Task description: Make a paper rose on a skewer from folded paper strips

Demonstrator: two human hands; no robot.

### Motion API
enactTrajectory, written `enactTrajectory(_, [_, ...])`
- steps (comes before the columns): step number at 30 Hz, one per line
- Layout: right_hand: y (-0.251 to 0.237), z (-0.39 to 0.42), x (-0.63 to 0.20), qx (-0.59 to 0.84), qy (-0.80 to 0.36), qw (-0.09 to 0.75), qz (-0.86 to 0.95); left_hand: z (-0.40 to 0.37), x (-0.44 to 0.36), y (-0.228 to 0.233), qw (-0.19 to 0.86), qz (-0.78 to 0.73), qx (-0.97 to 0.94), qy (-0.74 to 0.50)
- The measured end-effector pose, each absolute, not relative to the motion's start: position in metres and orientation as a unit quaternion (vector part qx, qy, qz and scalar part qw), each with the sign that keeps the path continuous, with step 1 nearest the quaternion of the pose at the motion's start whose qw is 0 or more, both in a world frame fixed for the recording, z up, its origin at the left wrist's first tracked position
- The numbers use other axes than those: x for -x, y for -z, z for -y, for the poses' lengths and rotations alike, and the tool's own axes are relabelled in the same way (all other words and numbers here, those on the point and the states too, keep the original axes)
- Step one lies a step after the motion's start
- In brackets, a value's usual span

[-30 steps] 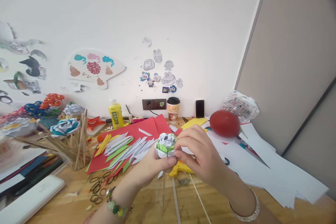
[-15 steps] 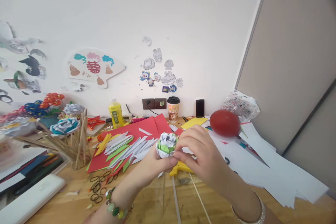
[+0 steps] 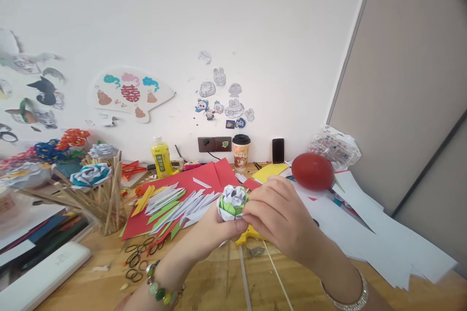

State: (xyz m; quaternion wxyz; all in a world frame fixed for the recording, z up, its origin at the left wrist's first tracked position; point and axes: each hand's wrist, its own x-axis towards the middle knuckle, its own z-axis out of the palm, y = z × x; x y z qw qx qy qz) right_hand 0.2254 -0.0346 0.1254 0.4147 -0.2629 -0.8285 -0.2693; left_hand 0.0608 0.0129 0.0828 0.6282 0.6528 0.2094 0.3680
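Note:
A folded paper flower [image 3: 233,200], white with a green band of petals, is held upright above the middle of the table. My left hand [image 3: 215,226] grips it from below and the left, with the thumb along its lower front edge. On the flower's right side, my right hand [image 3: 279,209] pinches the outer petals with closed fingertips. Beneath my hands lies a yellow tool [image 3: 247,234], likely a glue gun, partly covered. Folded white and green paper strips [image 3: 186,206] rest on red paper [image 3: 204,175] just to the left.
Black rubber bands [image 3: 134,258] lie front left, by a white box-shaped device [image 3: 47,272]. Wooden sticks [image 3: 113,199] stand in a bundle behind. A yellow bottle [image 3: 161,158], a paper cup [image 3: 241,152], a phone [image 3: 278,150] and a red balloon [image 3: 312,171] line the back; white sheets [image 3: 383,233] cover the right.
My right-hand fingers have closed in and curled more tightly against the flower's right side. My left hand and the flower stay almost in place.

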Motion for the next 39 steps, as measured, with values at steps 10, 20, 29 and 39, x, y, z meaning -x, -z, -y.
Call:
enactTrajectory(10, [-0.1248, 0.0295, -0.2288, 0.256, 0.286, 0.394, 0.835, -0.0137, -0.0601, -0.0804, 0.632, -0.212, -0.644, -0.375])
enactTrajectory(20, [-0.1214, 0.0296, -0.2262, 0.267, 0.238, 0.416, 0.836, -0.0132, -0.0611, -0.0828, 0.627, -0.223, -0.642, -0.382])
enactTrajectory(29, [-0.1265, 0.0316, -0.2271, 0.304, 0.058, 0.456, 0.834, -0.0141, -0.0596, -0.0838, 0.641, -0.205, -0.641, -0.369])
enactTrajectory(39, [-0.1256, 0.033, -0.2276, 0.329, -0.049, 0.46, 0.823, -0.0136, -0.0589, -0.0806, 0.628, -0.224, -0.646, -0.37])
